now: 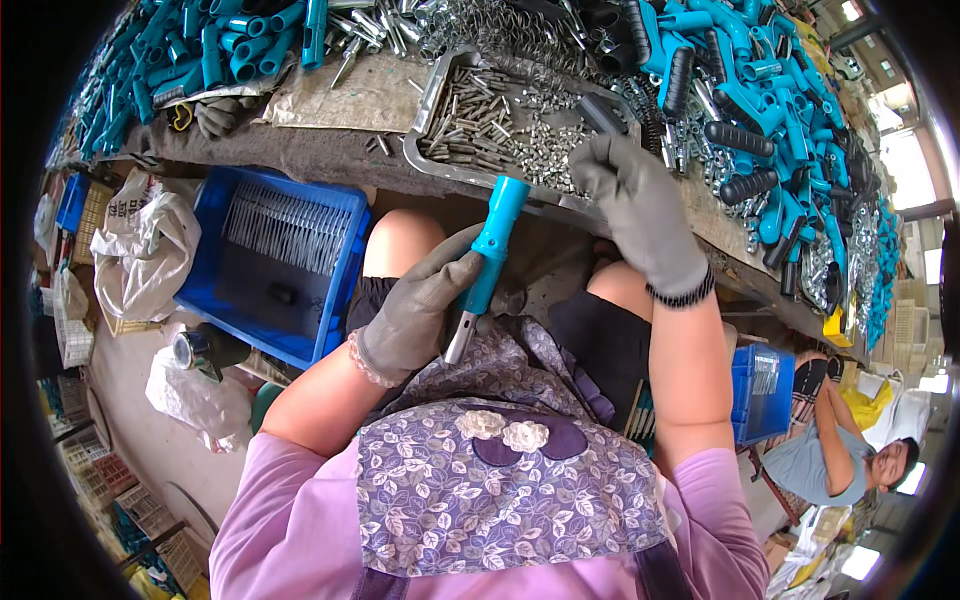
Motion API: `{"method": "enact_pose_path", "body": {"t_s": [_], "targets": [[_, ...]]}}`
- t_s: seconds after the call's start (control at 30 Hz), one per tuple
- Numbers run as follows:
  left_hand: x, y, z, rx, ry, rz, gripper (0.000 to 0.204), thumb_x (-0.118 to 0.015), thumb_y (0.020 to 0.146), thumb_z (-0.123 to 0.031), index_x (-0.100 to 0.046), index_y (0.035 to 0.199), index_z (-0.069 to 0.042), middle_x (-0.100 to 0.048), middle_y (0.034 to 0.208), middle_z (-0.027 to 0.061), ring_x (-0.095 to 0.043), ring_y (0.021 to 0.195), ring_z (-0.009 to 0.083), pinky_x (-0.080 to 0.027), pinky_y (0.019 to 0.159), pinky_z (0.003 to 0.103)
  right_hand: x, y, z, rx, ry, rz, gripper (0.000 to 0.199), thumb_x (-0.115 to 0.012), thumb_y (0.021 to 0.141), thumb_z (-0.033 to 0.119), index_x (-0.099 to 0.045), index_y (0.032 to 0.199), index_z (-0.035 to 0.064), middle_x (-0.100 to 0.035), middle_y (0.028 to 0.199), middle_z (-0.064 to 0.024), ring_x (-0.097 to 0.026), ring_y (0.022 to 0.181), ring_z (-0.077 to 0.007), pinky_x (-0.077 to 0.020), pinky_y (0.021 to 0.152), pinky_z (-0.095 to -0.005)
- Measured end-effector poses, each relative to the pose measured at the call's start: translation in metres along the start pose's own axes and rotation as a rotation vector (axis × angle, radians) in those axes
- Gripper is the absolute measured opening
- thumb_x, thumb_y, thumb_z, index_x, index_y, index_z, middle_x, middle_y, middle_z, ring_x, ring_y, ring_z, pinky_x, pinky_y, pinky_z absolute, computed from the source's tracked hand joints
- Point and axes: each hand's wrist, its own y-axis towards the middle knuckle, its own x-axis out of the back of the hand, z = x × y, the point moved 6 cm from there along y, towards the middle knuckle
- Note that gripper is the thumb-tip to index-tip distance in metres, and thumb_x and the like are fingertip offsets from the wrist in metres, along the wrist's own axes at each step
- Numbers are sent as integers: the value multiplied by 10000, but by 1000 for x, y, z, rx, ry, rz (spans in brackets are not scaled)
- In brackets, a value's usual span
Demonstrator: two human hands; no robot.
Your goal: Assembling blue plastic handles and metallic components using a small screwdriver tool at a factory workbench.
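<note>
In my gloved left hand is a teal plastic tube, tilted over my lap with its wider end up and away from me. A bare metal rod sticks out of its lower end. My gloved right hand hovers at the near right edge of a metal tray, fingers curled together; whatever they may hold is hidden. Inside the tray lie short metal pins on the left and small metal pieces on the right. A dark cylinder rests beside my right fingers.
Teal tubes are heaped at the bench's far left, and teal parts with black grips on the right. Springs lie behind the tray. A blue crate with metal pieces stands left of my knees. Another person sits at right.
</note>
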Motion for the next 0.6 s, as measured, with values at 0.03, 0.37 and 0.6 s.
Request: {"method": "enact_pose_path", "body": {"t_s": [0.03,0.37,0.6], "targets": [[-4,2,-2,-2,-26,27,673,-610,985,-414,-377,1482,-24,-636,1013,82,-622,741,154,-521,675,273,-4,-9,12,69,-55,8,243,-616,992,241,-632,1040,3,-657,892,-126,-655,834,-228,-518,753,-348],[-15,3,5,-154,63,-65,592,-617,1013,-287,-380,1470,3,-602,1145,72,-585,969,121,-519,828,285,-65,-54,20,264,21,-174,143,-700,886,96,-580,941,42,-601,865,-91,-579,782,-269,-484,729,-373],[-19,-7,0,-462,565,-126,504,-579,1006,-139,-377,1435,35,-552,1263,116,-538,1135,124,-462,967,284,-92,-78,-17,-248,819,-146,300,-726,950,236,-547,1045,16,-596,897,2,-535,844,-60,-473,745,-229]]}}
